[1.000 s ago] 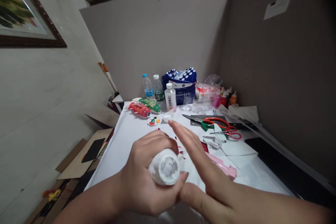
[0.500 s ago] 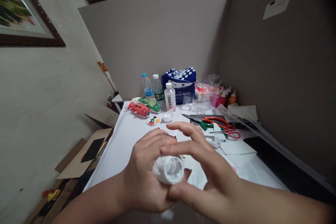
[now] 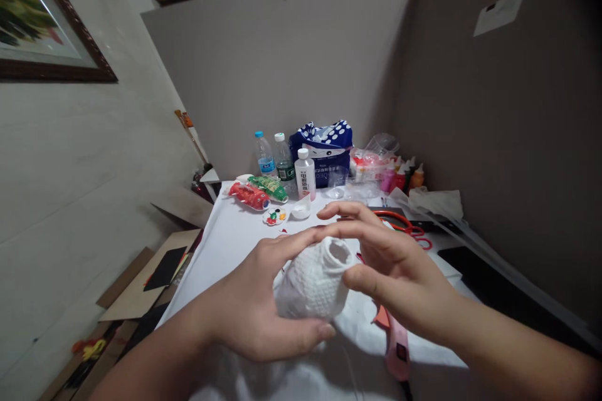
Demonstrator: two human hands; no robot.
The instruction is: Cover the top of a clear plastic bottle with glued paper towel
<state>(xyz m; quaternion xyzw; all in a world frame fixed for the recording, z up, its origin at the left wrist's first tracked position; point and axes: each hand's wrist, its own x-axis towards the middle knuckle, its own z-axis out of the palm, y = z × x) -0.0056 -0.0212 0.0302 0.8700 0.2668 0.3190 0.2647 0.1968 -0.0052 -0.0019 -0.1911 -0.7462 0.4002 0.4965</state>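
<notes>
Between my hands is a white-covered bottle (image 3: 313,285) with a bumpy, scale-like surface, tilted so its open neck faces up and to the right. My left hand (image 3: 249,301) wraps the body, thumb along the underside and fingers over the far side. With thumb and fingers, my right hand (image 3: 399,263) grips around the neck; part of its hold is hidden. Below my right hand lies a pink glue gun (image 3: 397,348) with a dark cord. A red fish-shaped piece (image 3: 249,195) and a green fish-shaped piece (image 3: 269,188) lie farther back on the table.
Bottles, among them a white-capped one (image 3: 305,174), stand before a blue polka-dot bag (image 3: 329,153). A paint palette (image 3: 275,217) is near the white paper cup piece (image 3: 301,208). Red-handled scissors (image 3: 418,238) and several paint bottles (image 3: 399,175) are at right.
The bottle has been raised and turned, its neck swinging from facing me to up and right. My left hand opened wider around the body, and the glue gun came into view.
</notes>
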